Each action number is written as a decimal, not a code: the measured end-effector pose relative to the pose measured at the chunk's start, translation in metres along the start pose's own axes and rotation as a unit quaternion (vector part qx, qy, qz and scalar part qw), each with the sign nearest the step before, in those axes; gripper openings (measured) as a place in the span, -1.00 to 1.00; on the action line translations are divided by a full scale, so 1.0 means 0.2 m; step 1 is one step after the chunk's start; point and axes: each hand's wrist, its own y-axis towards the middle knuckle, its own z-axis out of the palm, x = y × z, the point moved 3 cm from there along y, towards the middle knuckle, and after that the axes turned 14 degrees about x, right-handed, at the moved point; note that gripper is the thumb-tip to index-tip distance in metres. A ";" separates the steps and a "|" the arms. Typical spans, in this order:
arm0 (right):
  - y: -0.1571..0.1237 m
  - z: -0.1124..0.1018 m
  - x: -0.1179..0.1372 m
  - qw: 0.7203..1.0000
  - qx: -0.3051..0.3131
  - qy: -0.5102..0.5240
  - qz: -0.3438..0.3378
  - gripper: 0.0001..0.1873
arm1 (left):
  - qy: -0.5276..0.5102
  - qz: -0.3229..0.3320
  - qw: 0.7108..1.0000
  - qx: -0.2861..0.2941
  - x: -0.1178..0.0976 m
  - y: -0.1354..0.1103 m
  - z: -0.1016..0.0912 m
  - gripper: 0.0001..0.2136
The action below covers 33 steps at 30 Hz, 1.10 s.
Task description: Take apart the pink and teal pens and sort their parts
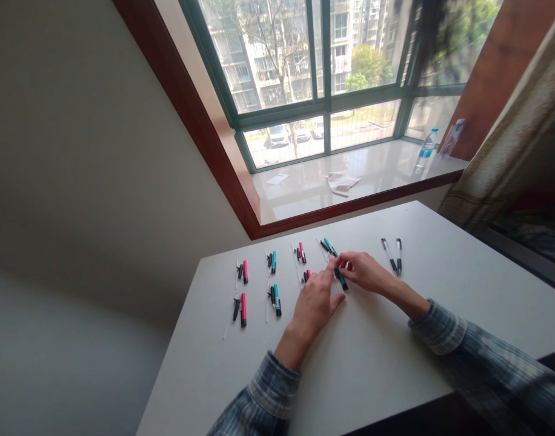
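Fingertips [332, 263] of my left hand [312, 301] and right hand [363, 272] met, bunched rather than spread, though from my remote view I could not tell whether they pinched anything, just above a black-and-teal plastic marker [342, 279] lying on the white table [395, 357]. Another black-and-teal marker [329, 247] lay just beyond; rows of pink markers [243, 309] and teal markers [276, 300] sat to the left, two clear-barrelled pens [390, 254] to the right.

Teal-tipped black marker [342, 279] lying slanted; second teal-and-black marker [328, 246] just beyond, also flat.
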 end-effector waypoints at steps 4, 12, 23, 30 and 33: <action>0.00 -0.01 0.01 1.000 0.013 -0.001 0.004 -0.86 | -0.002 -0.004 1.000 0.005 0.00 0.00 0.00 -0.11; 0.00 0.00 0.00 1.000 0.015 0.002 -0.001 -0.84 | -0.007 -0.006 1.000 0.005 0.00 -0.01 0.00 -0.12; -0.01 -0.12 -0.05 0.996 -0.073 -0.046 0.023 -0.85 | -0.070 -0.049 0.988 -0.131 0.08 -0.02 -0.12 -0.41; -0.11 -0.37 -0.34 0.952 -0.164 -0.136 0.221 -0.77 | -0.066 -0.084 0.974 -0.202 0.14 -0.06 -0.21 -0.52; -0.14 -0.37 -0.46 0.941 -0.113 -0.134 0.289 -0.66 | -0.062 -0.078 0.977 -0.186 0.14 -0.06 -0.19 -0.51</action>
